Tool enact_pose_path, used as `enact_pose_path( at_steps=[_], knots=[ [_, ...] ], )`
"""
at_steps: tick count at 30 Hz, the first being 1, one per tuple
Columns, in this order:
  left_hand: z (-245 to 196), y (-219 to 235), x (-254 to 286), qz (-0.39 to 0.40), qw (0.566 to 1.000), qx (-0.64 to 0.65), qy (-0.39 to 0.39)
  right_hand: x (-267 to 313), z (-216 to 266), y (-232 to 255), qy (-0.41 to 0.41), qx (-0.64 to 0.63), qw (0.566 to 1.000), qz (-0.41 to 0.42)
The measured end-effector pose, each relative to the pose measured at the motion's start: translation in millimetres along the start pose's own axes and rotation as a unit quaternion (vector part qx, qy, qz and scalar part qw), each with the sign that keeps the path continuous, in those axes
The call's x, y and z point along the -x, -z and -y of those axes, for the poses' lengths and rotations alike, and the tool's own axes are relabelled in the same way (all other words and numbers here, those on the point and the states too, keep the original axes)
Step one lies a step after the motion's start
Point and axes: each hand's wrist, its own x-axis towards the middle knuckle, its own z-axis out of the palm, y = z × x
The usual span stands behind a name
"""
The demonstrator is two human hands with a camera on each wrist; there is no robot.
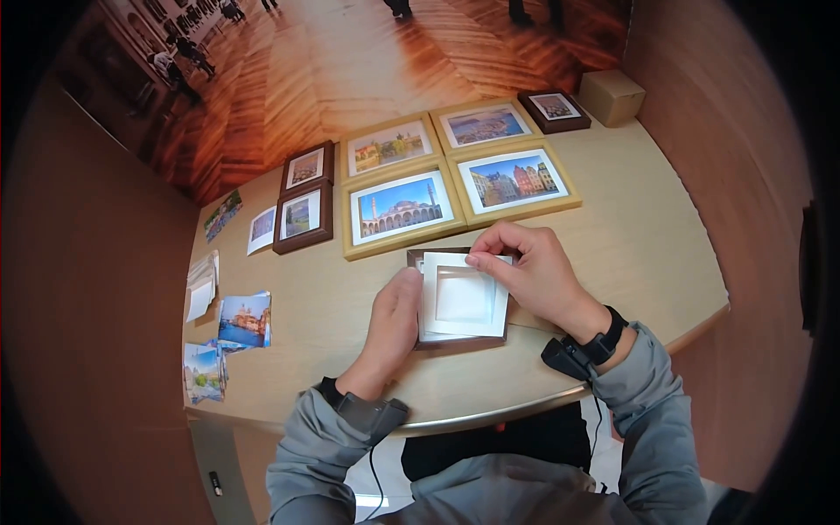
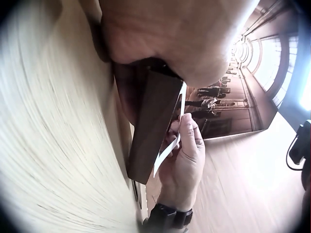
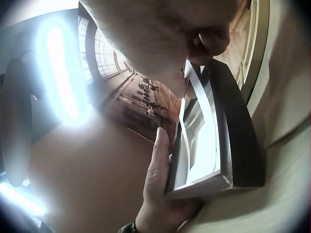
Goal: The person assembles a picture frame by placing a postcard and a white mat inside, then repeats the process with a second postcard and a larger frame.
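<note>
A small dark brown picture frame [image 1: 464,343] lies tilted just above the table in front of me. My left hand [image 1: 395,317] grips its left side, thumb along the edge and fingers behind it in the left wrist view. Between thumb and fingers, my right hand [image 1: 535,273] pinches the upper right corner of a white mat board [image 1: 477,329] with a square window. The mat sits askew over the frame's opening, and in the right wrist view its edge [image 3: 206,102] rises out of the frame [image 3: 238,131] towards the right fingers.
Beyond the hands lie several light wood frames [image 1: 516,208] with pictures. Small dark frames stand at their left [image 1: 304,217] and far right [image 1: 554,111], beside a cardboard box [image 1: 612,98]. Photo stacks [image 1: 245,321] and white cards [image 1: 201,293] lie along the left edge.
</note>
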Motion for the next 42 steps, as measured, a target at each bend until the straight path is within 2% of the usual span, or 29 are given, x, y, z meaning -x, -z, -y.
enact_pose_path(
  at_steps=[2, 4, 8, 15, 21, 23, 24, 26, 30, 32, 33, 36, 38, 40, 41, 42],
  knots=[
    [-8.1, -3.2, 1.3, 0.000, 1.000, 0.002, -0.004, -1.5, -2.2, 2.1, 0.014, 0.010, 1.000, -0.008],
    [-14.0, -6.1, 3.2, -0.001, 1.000, 0.007, -0.007, -4.7, -5.1, 8.0, -0.011, -0.066, 0.998, -0.016],
    [-19.4, -8.6, 5.3, 0.002, 1.000, 0.027, 0.006, -4.8, -6.0, 7.3, 0.002, -0.062, 0.998, -0.007],
    [-9.9, 0.6, 3.4, 0.035, 0.999, -0.002, 0.007, 1.4, 6.8, -7.7, 0.026, 0.054, 0.998, -0.020],
    [-10.9, -2.8, 2.8, 0.029, 0.999, 0.040, -0.005, 2.2, -2.8, -18.1, 0.102, 0.159, 0.979, -0.081],
    [-9.6, -1.1, 2.4, 0.027, 0.999, 0.019, -0.007, -0.1, -7.6, -20.2, 0.208, 0.153, 0.959, -0.114],
    [-8.8, -0.7, 2.5, 0.026, 1.000, -0.002, -0.009, -1.0, -6.5, -20.4, 0.208, 0.154, 0.959, -0.116],
    [-13.4, -4.6, 7.1, 0.018, 0.999, 0.044, 0.004, -1.3, -1.4, -18.5, 0.187, 0.160, 0.955, -0.168],
    [-15.0, -5.8, 6.0, -0.004, 0.989, 0.141, 0.044, -9.0, -6.0, 10.5, 0.159, 0.173, 0.953, -0.191],
    [-16.4, -5.3, 7.4, -0.009, 0.987, 0.152, 0.057, -11.9, -11.9, 23.8, 0.005, 0.049, 0.994, -0.101],
    [-16.9, -6.2, 7.2, -0.018, 0.985, 0.160, 0.056, -11.9, -18.3, 25.6, -0.012, 0.005, 0.998, -0.063],
    [-17.5, -5.6, 7.1, -0.024, 0.984, 0.169, 0.059, -7.3, -8.3, 36.9, -0.006, 0.046, 0.998, -0.038],
    [-16.6, -2.4, 6.1, -0.023, 0.982, 0.175, 0.064, -9.9, -11.5, 58.1, -0.018, 0.071, 0.996, -0.054],
    [-16.9, 1.8, 5.9, -0.041, 0.985, 0.156, 0.064, -7.5, -11.2, 79.3, -0.081, 0.159, 0.984, -0.017],
    [-22.3, 0.2, 6.0, -0.049, 0.986, 0.148, 0.060, -3.3, -8.7, 87.4, -0.106, 0.185, 0.977, 0.029],
    [-20.1, 0.6, 4.6, -0.050, 0.985, 0.152, 0.063, 3.0, -7.4, 90.9, -0.108, 0.187, 0.976, 0.031]
  ],
)
